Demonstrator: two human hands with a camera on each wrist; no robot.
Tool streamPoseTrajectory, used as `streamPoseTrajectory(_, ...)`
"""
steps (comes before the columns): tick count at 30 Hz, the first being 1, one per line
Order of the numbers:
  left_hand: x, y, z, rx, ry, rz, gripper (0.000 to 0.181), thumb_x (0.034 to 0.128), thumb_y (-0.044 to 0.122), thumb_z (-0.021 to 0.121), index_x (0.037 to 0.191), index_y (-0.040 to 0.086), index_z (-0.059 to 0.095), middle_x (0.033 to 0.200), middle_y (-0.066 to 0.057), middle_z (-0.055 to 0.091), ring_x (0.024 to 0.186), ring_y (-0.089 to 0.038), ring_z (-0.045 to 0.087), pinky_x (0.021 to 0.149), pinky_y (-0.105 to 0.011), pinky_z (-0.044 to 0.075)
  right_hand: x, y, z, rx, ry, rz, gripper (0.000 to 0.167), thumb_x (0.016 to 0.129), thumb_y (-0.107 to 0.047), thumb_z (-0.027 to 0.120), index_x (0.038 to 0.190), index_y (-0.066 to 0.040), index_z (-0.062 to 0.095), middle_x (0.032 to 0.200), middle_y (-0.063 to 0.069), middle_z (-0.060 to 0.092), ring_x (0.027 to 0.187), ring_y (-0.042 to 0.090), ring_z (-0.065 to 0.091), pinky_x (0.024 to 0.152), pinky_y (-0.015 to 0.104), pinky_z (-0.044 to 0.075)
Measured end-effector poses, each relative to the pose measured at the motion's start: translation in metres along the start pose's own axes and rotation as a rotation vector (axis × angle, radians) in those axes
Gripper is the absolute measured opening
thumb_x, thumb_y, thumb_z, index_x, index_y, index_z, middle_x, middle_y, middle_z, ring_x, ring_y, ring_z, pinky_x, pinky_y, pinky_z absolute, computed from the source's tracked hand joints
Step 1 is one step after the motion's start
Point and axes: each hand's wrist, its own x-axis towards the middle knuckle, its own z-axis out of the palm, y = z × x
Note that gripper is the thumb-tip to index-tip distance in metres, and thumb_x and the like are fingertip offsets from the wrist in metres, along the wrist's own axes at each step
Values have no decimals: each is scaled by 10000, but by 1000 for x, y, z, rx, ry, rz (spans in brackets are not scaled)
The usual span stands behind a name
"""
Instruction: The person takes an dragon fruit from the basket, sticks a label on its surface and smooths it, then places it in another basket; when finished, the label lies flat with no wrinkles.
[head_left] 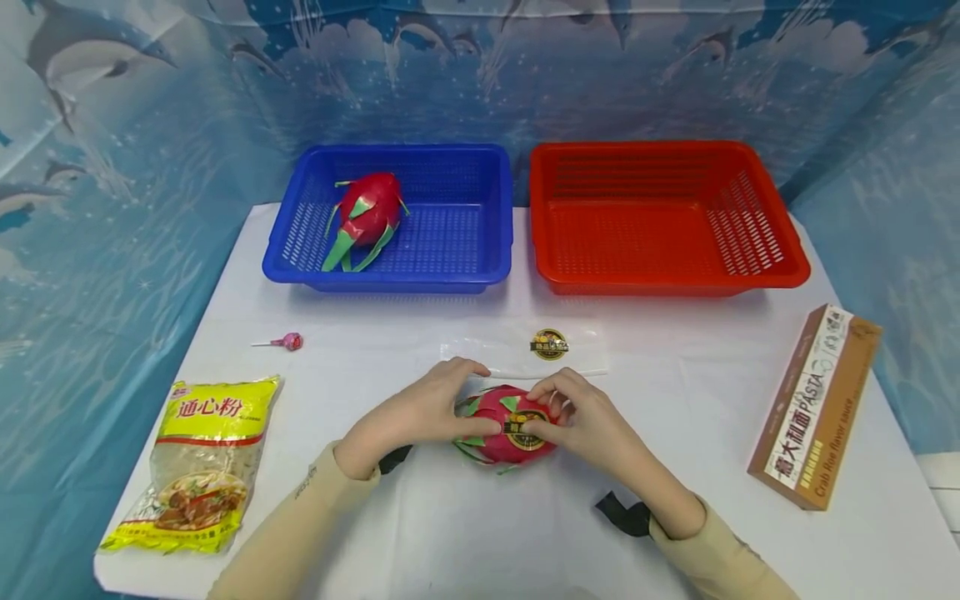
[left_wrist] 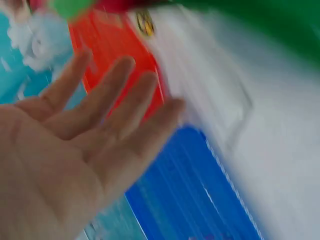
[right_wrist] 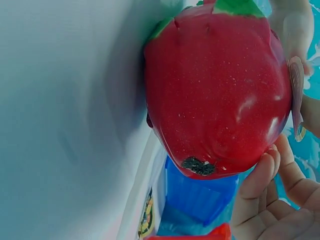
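A red toy dragon fruit [head_left: 495, 408] with green leaf tips lies on the white table between both hands. On its upper side sits a round black-and-gold sticker [head_left: 522, 431], one edge standing off the skin in the right wrist view. My left hand [head_left: 427, 410] is at the leafy end, thumb touching the fruit; its fingers [left_wrist: 125, 105] look straight and spread in the left wrist view. At the other end my right hand [head_left: 585, 421] holds the fruit with bent fingers, thumb on the sticker. Just beyond lies a clear plastic sheet [head_left: 495, 350] bearing a similar sticker [head_left: 550, 343].
A blue basket [head_left: 457, 277] holding another dragon fruit [head_left: 367, 208] stands at the back left, beside a red basket [head_left: 645, 279]. A lollipop [head_left: 291, 341] and a yellow pasta bag [head_left: 202, 458] lie left. At right is a brown pasta box [head_left: 817, 408].
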Motion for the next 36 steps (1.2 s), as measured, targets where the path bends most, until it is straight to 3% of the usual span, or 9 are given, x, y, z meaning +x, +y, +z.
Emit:
streamPoseTrajectory(3, -1, 9, 17, 13, 1, -5, 830, 817, 526, 746, 1428, 66, 423, 1367, -103, 530, 1231, -253, 501, 981, -419, 501, 0, 0, 1, -14, -2, 13, 327, 751, -153, 862, 1005, -162, 658, 883, -43, 548, 806, 99, 535, 701, 228, 514)
streamPoseTrajectory(8, 4, 13, 39, 33, 39, -36, 845, 837, 562, 703, 1438, 48, 403, 1287, -83, 577, 1089, -208, 574, 826, -336, 555, -1, -1, 2, -26, -27, 64, 349, 770, -178, 849, 1050, -172, 640, 999, -23, 587, 949, 155, 587, 831, 353, 559)
streamPoseTrajectory(12, 5, 13, 49, 38, 76, -69, 836, 847, 581, 679, 1437, 60, 397, 1273, -83, 586, 1065, -214, 592, 812, -354, 567, -2, 1, 3, 0, -42, 91, 390, 778, -174, 840, 1097, -183, 617, 1111, 12, 592, 1086, 246, 588, 922, 473, 541)
streamPoseTrajectory(17, 5, 12, 57, 27, 132, -73, 812, 834, 571, 692, 1413, 70, 420, 1248, -72, 593, 1031, -209, 598, 776, -322, 568, -3, 9, 8, 125, -98, 168, 445, 816, -182, 805, 1197, -165, 576, 1231, 62, 570, 1198, 292, 540, 1021, 541, 474)
streamPoseTrajectory(21, 6, 12, 63, 22, 170, -68, 777, 821, 513, 712, 1385, 56, 436, 1224, -81, 605, 1000, -210, 600, 748, -288, 562, -3, 14, 15, 207, -140, 250, 465, 859, -265, 763, 1252, -164, 537, 1226, 72, 584, 1143, 270, 552, 932, 453, 533)
streamPoseTrajectory(25, 7, 11, 66, 37, 206, -39, 734, 816, 459, 723, 1350, 40, 443, 1187, -78, 615, 991, -200, 604, 791, -304, 552, -2, 13, 24, 232, -124, 276, 481, 871, -315, 745, 1255, -166, 497, 1155, 88, 612, 998, 234, 582, 787, 324, 540)
streamPoseTrajectory(32, 8, 10, 68, 26, 244, -19, 743, 796, 457, 735, 1342, 49, 438, 1143, -51, 613, 974, -158, 590, 839, -346, 528, 1, 6, 34, 245, -50, 353, 504, 858, -350, 749, 1238, -182, 463, 1216, 97, 585, 1009, 222, 594, 785, 302, 566)
streamPoseTrajectory(36, 10, 8, 69, 25, 262, -15, 754, 790, 488, 746, 1335, 64, 444, 1131, -32, 611, 966, -134, 582, 835, -330, 517, 2, 5, 36, 231, -27, 347, 482, 866, -340, 744, 1230, -178, 474, 1193, 85, 604, 994, 216, 599, 760, 282, 560)
